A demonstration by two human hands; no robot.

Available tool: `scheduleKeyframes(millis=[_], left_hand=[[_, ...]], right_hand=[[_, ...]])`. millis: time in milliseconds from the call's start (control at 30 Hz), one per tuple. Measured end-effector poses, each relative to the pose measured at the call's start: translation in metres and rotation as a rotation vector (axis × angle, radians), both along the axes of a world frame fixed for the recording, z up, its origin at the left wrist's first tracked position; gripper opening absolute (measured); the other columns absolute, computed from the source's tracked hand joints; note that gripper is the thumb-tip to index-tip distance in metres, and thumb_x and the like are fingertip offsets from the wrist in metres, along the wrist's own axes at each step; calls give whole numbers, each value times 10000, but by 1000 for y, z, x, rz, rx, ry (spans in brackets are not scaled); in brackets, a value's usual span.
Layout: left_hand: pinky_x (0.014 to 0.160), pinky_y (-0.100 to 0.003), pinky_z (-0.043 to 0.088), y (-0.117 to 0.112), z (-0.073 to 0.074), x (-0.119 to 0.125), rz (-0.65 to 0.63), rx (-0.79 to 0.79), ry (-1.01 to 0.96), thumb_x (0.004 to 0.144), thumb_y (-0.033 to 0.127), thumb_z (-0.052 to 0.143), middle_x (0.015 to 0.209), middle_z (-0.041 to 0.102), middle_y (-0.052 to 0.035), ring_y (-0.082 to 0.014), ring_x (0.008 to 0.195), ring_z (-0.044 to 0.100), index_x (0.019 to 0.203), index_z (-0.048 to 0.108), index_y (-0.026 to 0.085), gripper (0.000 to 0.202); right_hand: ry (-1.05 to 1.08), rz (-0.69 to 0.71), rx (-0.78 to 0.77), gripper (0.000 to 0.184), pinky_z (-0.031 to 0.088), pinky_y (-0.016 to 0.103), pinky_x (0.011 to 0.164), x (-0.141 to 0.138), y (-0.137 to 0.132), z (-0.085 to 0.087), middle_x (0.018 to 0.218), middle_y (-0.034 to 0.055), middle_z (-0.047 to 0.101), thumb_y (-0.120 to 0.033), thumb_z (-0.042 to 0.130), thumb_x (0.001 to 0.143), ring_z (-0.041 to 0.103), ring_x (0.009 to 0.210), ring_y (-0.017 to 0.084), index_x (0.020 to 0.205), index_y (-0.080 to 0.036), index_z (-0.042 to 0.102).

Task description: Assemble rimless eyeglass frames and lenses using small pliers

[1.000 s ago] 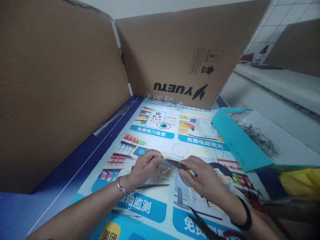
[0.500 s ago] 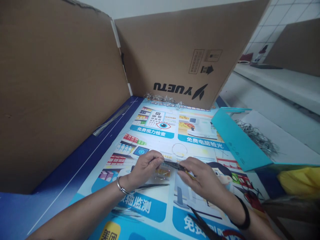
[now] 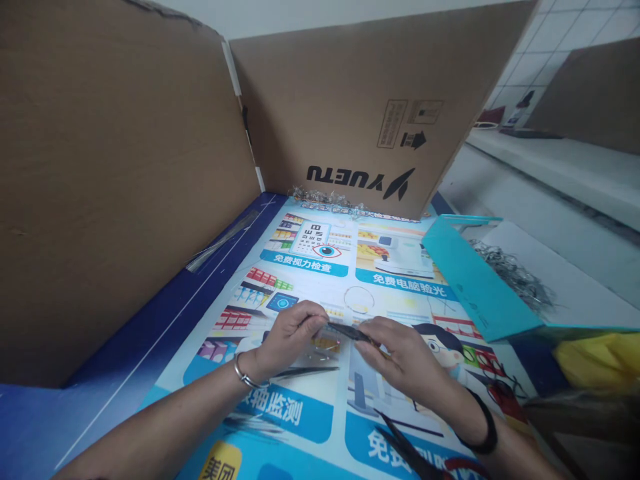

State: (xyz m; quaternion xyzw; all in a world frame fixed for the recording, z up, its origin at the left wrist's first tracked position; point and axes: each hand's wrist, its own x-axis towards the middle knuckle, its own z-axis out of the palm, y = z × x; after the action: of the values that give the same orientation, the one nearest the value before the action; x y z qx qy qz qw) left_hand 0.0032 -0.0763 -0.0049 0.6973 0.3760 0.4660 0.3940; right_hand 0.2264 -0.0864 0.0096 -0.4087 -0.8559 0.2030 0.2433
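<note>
My right hand [image 3: 405, 353] grips dark needle-nose pliers [image 3: 347, 331], whose tips point left and meet the fingertips of my left hand [image 3: 295, 338]. Thumb and forefinger of that left hand are pinched on a thin wire [image 3: 327, 353], which curves in a loop beneath the pliers; its held end is hidden. Just beyond the hands a fine wire ring [image 3: 359, 300] lies flat on the printed mat [image 3: 345, 400]. Below my left wrist are dark tweezers [image 3: 307, 372] and a bundle of straight thin wires [image 3: 255, 424]. Scissors [image 3: 403, 443] with red handles lie near my right forearm.
Cardboard panels [image 3: 370, 87] wall off the left and back. At right, a turquoise box [image 3: 485, 293] holds a heap of silvery wire pieces [image 3: 515, 277]. Clear small pieces [image 3: 327, 198] line the back panel's foot. A yellow cloth-like item [image 3: 600, 360] sits lower right.
Both hands and the pliers stay almost in the same place. The wire loop under them has shifted only slightly.
</note>
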Motion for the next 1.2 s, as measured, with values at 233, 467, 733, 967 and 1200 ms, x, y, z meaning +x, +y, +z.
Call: scheduleKeyframes(millis=[233,467,733,967,1200], left_hand=[[614,-220,415,1,5,-2,-11,-61,2,871,263,502,618,535,29,-88,587,495,793,551,167,133],[721,-235,432,5,4,-5,-14,-78,98,800,242,613,808,606,-8,-113,758,548,831,576,168,88],[738,-257,452,5,-1,-5,3,-112,117,807,231,602,809,614,-15,-129,771,568,839,590,165,75],[757,-270,462,4,0,-3,46,-89,171,801,222,602,823,653,-33,-147,790,596,827,623,160,71],[731,-274,468,-1,2,-7,57,-20,268,795,202,593,792,641,-33,-148,765,595,799,613,160,47]], right_hand=[[-22,-29,111,198,427,263,660,-1,-2,-2,814,54,625,-307,457,901,566,769,169,942,-188,610],[-215,-134,482,158,386,286,649,-4,-3,-3,742,57,583,-282,496,876,526,745,185,850,-168,603],[-264,-131,478,184,391,295,677,-5,-2,-10,746,63,576,-274,465,892,511,764,185,856,-169,611],[-262,-163,497,164,354,298,646,-5,-3,-15,735,54,565,-293,495,880,491,737,184,834,-179,604],[-311,-162,589,153,318,305,601,-7,-4,-16,714,50,554,-307,514,868,484,713,191,833,-186,601]])
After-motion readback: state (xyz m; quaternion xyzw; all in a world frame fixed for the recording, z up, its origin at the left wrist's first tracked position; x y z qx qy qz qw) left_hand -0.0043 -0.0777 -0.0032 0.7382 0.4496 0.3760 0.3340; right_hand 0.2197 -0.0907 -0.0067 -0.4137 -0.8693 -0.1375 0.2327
